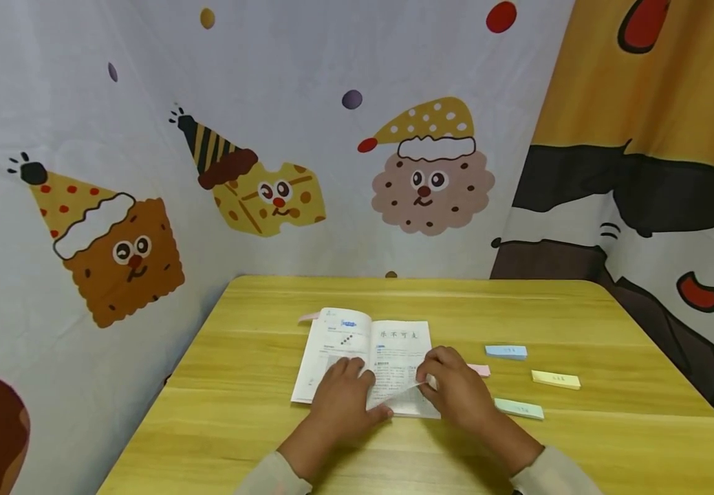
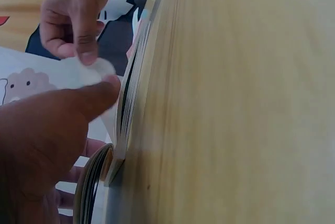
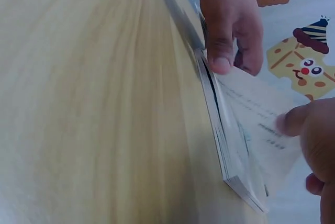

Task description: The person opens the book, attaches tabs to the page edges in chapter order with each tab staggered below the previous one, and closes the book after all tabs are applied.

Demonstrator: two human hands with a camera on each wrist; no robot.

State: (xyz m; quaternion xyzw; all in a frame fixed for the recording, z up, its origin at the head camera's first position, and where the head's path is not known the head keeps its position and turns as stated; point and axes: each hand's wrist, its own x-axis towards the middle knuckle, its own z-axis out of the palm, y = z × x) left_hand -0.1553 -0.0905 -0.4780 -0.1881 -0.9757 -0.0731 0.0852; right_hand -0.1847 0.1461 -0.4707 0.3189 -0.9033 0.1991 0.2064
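An open book (image 1: pixel 402 335) with printed pages lies on the wooden table. My left hand (image 1: pixel 343 400) rests on its left page, fingers spread, thumb stretched along the lower edge by the fold. My right hand (image 1: pixel 456 388) pinches the outer part of a right-hand page (image 1: pixel 402 394), whose lower part is lifted and bent over. In the left wrist view the page's white edge curls between the right thumb (image 2: pixel 88 56) and the left thumb (image 2: pixel 110 85). The right wrist view shows the raised page (image 3: pixel 261 116) standing off the pages beneath.
Right of the book lie folded paper slips: blue (image 1: pixel 505 352), yellow (image 1: pixel 556 379), green (image 1: pixel 519 409) and a pink one (image 1: pixel 479 370) partly behind my right hand. Another pink strip (image 1: pixel 309 317) pokes out at the book's upper left. A cartoon-printed curtain (image 1: pixel 307 69) hangs behind the table (image 1: pixel 258 302).
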